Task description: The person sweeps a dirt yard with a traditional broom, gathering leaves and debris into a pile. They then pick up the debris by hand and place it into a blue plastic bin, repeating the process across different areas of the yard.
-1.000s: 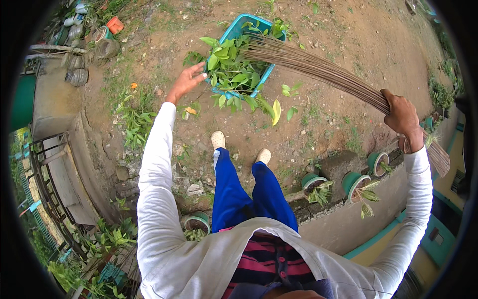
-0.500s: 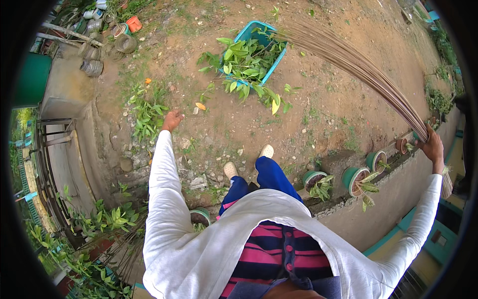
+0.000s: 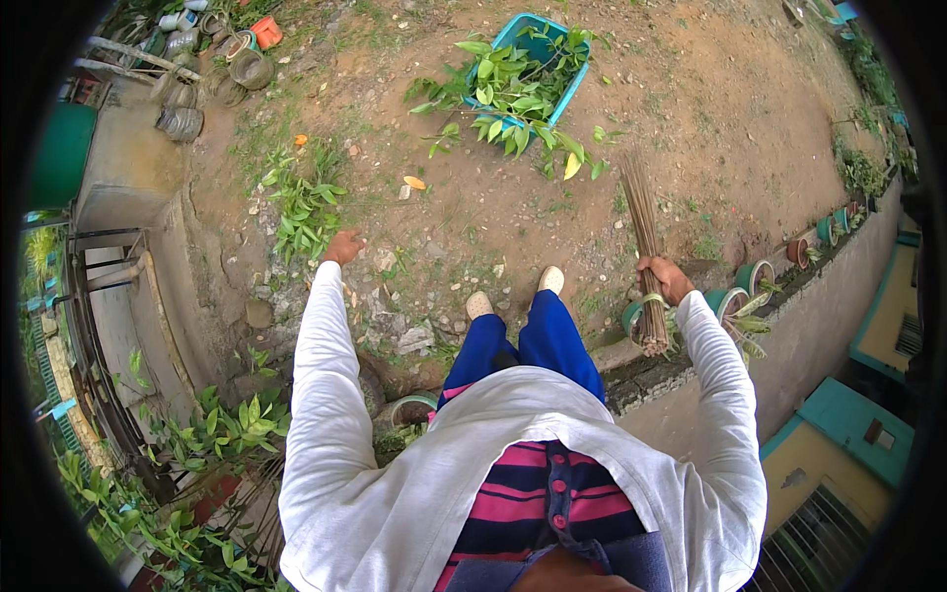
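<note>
My right hand (image 3: 667,280) is closed around the bound handle end of a stick broom (image 3: 643,217), a bundle of thin brown sticks. The broom is roughly upright in the picture, its butt end toward me and its sticks pointing away over the dirt. My left hand (image 3: 343,247) is held out at the left with nothing visible in it, fingers loosely apart. Beyond that hand are leafy green sprigs (image 3: 303,209) on the ground. Farther off stands a teal plastic bin (image 3: 570,97) heaped with leafy cuttings (image 3: 523,87), some hanging over its near rim.
Potted plants in green pots (image 3: 728,302) line a low concrete wall (image 3: 789,326) on the right. Rubble (image 3: 414,338) lies by my feet. Wire coils (image 3: 252,69) and an orange container (image 3: 266,32) sit at the far left, near a concrete ledge (image 3: 138,158).
My right hand has swung inward from the far right, bringing the broom closer to my body; its sticks no longer reach across toward the bin. The left hand stays nearly in place.
</note>
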### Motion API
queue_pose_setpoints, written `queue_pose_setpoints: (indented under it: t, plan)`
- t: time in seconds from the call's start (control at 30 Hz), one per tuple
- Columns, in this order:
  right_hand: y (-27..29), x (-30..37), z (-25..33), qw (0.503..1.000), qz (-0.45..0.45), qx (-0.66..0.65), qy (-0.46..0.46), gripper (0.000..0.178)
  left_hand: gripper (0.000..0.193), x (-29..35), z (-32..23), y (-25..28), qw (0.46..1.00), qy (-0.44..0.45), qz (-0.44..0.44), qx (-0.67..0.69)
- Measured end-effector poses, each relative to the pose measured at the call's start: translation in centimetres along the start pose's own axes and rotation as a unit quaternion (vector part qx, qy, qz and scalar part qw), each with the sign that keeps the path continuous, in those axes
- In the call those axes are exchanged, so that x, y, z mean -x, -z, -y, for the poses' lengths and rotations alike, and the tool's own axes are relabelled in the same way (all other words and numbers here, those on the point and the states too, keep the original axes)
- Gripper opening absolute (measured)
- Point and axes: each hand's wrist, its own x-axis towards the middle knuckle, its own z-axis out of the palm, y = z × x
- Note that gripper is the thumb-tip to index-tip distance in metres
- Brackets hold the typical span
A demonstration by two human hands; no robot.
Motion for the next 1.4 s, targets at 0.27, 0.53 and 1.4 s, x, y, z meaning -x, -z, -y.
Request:
queue_pose_setpoints:
  t: [0.27, 0.53, 1.4]
  plan:
    - [-28.5, 0.1, 1.2, 0.966, 0.236, -0.057, -0.086, 0.007, 0.051, 2.8, 1.3, -0.4, 0.996, 0.037, -0.016, 0.075]
    - [-33.0, 3.7, 5.8, 0.916, 0.386, -0.050, -0.098, 0.026, 0.051, 7.2, -0.6, -2.0, 0.982, 0.025, -0.068, 0.174]
    - [-57.2, 13.6, 6.6, 0.846, 0.509, -0.107, 0.116, 0.029, 0.056, 27.3, -24.5, 14.8, 0.801, -0.134, -0.534, -0.236]
